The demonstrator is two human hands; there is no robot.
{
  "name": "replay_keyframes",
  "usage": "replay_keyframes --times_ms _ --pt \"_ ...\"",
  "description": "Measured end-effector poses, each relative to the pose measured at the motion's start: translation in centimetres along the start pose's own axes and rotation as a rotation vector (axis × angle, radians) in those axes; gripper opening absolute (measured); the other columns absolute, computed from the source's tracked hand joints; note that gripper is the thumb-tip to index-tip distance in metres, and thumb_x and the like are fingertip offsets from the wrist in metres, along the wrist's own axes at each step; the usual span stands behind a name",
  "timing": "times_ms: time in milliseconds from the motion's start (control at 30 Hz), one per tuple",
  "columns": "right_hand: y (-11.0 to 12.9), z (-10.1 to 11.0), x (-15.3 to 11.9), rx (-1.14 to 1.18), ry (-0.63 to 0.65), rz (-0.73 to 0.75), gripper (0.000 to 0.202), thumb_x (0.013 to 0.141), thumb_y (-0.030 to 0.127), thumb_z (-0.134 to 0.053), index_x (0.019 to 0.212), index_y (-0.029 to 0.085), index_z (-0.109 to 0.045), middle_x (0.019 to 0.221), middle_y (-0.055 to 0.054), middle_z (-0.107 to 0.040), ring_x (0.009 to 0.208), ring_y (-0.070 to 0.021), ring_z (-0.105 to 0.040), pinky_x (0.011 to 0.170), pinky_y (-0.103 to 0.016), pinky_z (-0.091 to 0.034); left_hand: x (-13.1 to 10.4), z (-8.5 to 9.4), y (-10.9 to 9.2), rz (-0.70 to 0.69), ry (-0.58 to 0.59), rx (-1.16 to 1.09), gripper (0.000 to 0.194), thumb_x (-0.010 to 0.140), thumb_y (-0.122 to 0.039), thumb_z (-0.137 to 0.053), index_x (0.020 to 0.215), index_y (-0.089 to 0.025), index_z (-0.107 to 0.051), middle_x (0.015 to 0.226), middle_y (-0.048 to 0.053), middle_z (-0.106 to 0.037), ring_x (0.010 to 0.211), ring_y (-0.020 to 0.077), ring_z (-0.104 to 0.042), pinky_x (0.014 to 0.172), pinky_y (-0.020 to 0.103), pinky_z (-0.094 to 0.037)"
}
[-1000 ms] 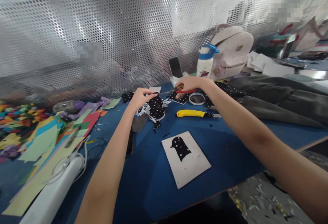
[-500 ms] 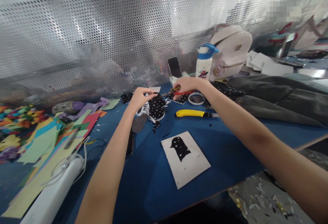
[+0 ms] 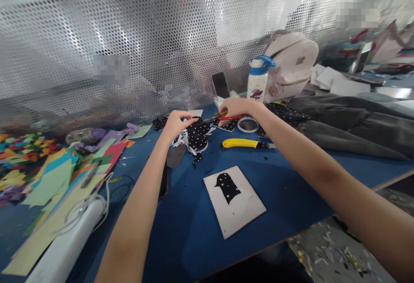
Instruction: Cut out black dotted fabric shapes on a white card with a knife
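My left hand (image 3: 179, 124) is closed, pinching the edge of a black cloth with white dots (image 3: 198, 135). Scissors (image 3: 223, 117) with red and yellowish handles are gripped in my right hand (image 3: 235, 108), their blades pointing left at the cloth. White scraps and small dotted offcuts (image 3: 197, 158) lie under and around the cloth. Nearer to me, a white square board (image 3: 239, 216) bears a black dotted cutout (image 3: 229, 187). A yellow utility knife (image 3: 241, 143) rests between the board and my right hand, close to a roll of tape (image 3: 248, 125).
A perforated metal screen (image 3: 145, 45) borders the table's back. A phone (image 3: 221, 85), a bottle (image 3: 258, 78) and a backpack (image 3: 293, 65) stand before it. Dark grey fabric (image 3: 352, 123) covers the right side. Coloured paper (image 3: 54, 179) and a white power strip (image 3: 69, 244) with its cord lie left.
The scissor blades have shifted slightly against the cloth, near my left fingertips. Both hands stay almost in the same place, and the other things have not moved.
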State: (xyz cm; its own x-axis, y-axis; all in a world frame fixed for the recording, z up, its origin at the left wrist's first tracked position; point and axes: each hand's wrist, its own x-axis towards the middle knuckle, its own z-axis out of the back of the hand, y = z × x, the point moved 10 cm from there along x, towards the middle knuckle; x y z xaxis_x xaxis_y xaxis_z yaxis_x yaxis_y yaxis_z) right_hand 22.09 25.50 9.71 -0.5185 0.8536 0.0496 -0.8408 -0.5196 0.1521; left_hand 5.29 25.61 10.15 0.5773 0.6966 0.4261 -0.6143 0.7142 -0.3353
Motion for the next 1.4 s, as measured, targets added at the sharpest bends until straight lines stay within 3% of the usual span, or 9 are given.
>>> replay_keyframes --times_ms 667,1067,1400 --pt "0.2 0.31 0.03 -0.053 -0.023 -0.019 0.048 0.074 0.065 -0.066 0.087 0.02 -0.076 0.084 -0.01 -0.072 0.075 -0.0238 -0.063 0.064 -0.034 -0.04 -0.02 0.6 0.56 -0.032 -0.062 -0.014 0.026 0.097 -0.035 -0.06 0.115 -0.016 -0.062 0.115 0.008 -0.064 0.099 0.021 -0.065 0.086 0.041 -0.055" --pt "0.16 -0.04 0.42 -0.145 -0.057 -0.014 0.059 0.074 0.066 -0.066 0.115 0.025 -0.067 0.112 -0.012 -0.071 0.098 -0.0327 -0.064 0.068 -0.032 -0.039 0.12 0.53 0.86 -0.02 -0.075 0.009 0.027 0.097 -0.034 -0.061 0.117 -0.016 -0.061 0.118 0.008 -0.063 0.101 0.0217 -0.064 0.088 0.042 -0.054" --pt "0.68 -0.05 0.63 -0.162 -0.076 -0.005 0.056 0.075 0.065 -0.065 0.115 0.025 -0.068 0.112 -0.011 -0.071 0.098 -0.0317 -0.064 0.071 -0.032 -0.038 0.09 0.43 0.51 -0.014 -0.066 -0.018 0.026 0.097 -0.035 -0.06 0.115 -0.016 -0.062 0.116 0.008 -0.063 0.1 0.0213 -0.064 0.087 0.042 -0.055"
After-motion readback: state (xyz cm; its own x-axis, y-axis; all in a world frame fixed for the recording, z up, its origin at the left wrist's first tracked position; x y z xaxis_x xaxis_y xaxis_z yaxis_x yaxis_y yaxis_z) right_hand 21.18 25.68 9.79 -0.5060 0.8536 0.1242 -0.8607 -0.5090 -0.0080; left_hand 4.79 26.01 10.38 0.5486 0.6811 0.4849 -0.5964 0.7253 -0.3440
